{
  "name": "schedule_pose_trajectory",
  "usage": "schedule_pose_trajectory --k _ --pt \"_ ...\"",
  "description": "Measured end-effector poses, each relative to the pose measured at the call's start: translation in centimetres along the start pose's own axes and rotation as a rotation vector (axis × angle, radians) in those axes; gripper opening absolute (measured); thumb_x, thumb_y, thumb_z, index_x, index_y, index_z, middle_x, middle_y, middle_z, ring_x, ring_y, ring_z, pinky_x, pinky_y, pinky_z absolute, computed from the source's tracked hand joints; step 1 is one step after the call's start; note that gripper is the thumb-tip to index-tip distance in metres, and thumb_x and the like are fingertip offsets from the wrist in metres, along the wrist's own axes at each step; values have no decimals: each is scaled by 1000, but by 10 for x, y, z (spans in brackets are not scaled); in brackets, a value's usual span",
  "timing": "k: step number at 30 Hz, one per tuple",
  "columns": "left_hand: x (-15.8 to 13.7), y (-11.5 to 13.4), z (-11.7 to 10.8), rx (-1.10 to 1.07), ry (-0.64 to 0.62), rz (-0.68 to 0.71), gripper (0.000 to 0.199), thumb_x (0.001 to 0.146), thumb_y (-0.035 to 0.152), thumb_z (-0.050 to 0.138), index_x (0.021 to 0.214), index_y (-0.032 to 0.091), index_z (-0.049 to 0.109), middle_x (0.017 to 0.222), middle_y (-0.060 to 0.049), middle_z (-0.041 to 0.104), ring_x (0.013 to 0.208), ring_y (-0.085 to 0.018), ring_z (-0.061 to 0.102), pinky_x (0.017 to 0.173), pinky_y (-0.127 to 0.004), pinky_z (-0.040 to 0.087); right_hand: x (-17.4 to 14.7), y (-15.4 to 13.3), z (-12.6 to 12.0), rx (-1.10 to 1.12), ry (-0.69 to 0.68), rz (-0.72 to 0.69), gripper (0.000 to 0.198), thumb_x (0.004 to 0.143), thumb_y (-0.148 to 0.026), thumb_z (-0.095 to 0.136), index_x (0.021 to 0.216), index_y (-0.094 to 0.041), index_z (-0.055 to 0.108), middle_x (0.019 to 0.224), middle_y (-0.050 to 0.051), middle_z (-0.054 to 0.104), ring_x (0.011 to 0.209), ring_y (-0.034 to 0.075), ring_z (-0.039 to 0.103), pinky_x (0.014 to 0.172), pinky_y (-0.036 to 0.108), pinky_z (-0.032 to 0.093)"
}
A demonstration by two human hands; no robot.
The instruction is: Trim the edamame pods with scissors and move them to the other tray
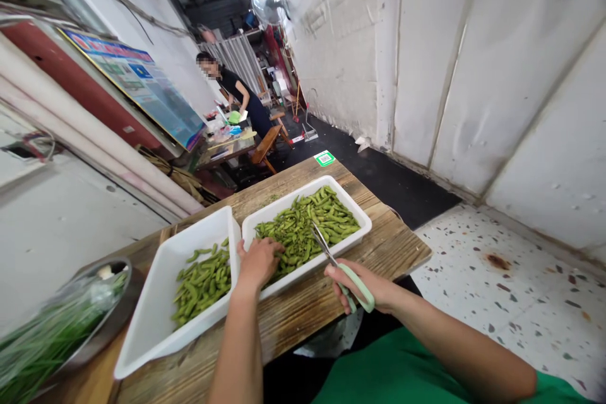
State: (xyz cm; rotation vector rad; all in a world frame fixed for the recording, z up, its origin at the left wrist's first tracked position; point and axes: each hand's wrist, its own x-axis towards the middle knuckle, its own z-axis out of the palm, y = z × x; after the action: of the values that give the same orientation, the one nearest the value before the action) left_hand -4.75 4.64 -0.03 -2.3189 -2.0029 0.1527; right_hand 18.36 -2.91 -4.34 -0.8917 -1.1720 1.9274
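Green edamame pods (pixel 326 208) fill much of a white plastic tray (pixel 367 225) on the wooden table. At that tray's left end, my left hand (pixel 258 262) reaches in palm down, its fingers touching the pods and the thumb apart from them; some fingertips are hidden. My right hand (pixel 353 284) is closed around the pale green handles of a pair of scissors (pixel 326 243). The blades point up and left over the pods. Left of my left hand, a second white tray (pixel 156 303) holds a smaller heap of edamame pods (pixel 203 284).
A metal bowl (pixel 106 334) with leafy greens (pixel 71 322) in a clear bag stands at the left. A green-framed code card (pixel 324 158) lies on the far end of the wooden table (pixel 303 325). Farther back, a person (pixel 241 95) leans over a cluttered table (pixel 227 148).
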Motion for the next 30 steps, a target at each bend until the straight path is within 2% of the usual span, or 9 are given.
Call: schedule_pose_trajectory --k 3,7,10,12,14,16,19,23,30 --pt "-2 2 1 -2 -12 0 35 68 7 47 85 27 70 99 -7 66 101 -26 53 98 -60 11 0 -2 2 -26 -8 5 45 73 -61 56 73 -18 42 59 -7 49 39 5 44 37 19 41" --pt "-1 -1 3 -189 120 -31 22 71 15 51 77 25 70 98 -7 68 104 -28 54 100 -60 9 -3 -6 5 -66 -17 -3 44 75 -60 54 72 -18 42 57 -7 48 38 5 44 37 18 41" --pt "-1 -4 4 -469 215 -81 18 74 26 53 81 25 70 93 -6 71 97 -26 59 99 -49 24 -4 -12 9 -90 -20 9 44 75 -60 54 73 -17 42 57 -7 48 38 4 45 37 17 40" --pt "-3 -1 7 -720 265 -86 24 74 35 55 87 22 70 93 -7 71 91 -25 61 90 -39 38 -3 -15 12 -106 -20 37 44 75 -60 54 73 -17 42 55 -7 48 35 4 45 35 17 39" --pt "-5 6 10 -961 277 -61 32 72 41 58 92 18 69 93 -7 71 86 -23 62 79 -33 44 0 -16 14 -119 -11 59 44 74 -60 55 72 -17 42 53 -7 48 34 4 44 33 16 38" --pt "-8 14 12 -1102 268 -63 35 70 43 61 92 17 70 88 -6 71 80 -20 61 73 -29 44 3 -15 15 -129 5 61 44 73 -59 57 72 -17 43 53 -7 49 34 5 44 32 16 38" --pt "-13 23 12 -1173 262 -106 36 69 45 64 88 15 70 77 -3 69 69 -16 58 66 -26 43 8 -13 16 -126 8 65 43 72 -56 60 72 -17 44 53 -7 49 35 4 45 32 14 36" --pt "-16 25 8 -1190 220 -92 36 66 46 66 82 14 71 70 -3 67 63 -15 54 59 -24 39 12 -14 19 -121 8 96 41 71 -54 62 76 -17 46 53 -7 49 35 3 44 33 14 36" --pt "-18 22 11 -1166 211 -35 31 67 44 64 76 16 71 73 -5 68 69 -18 57 63 -26 41 16 -15 29 -160 41 86 43 70 -56 63 74 -17 46 48 -8 47 32 4 43 30 13 33"
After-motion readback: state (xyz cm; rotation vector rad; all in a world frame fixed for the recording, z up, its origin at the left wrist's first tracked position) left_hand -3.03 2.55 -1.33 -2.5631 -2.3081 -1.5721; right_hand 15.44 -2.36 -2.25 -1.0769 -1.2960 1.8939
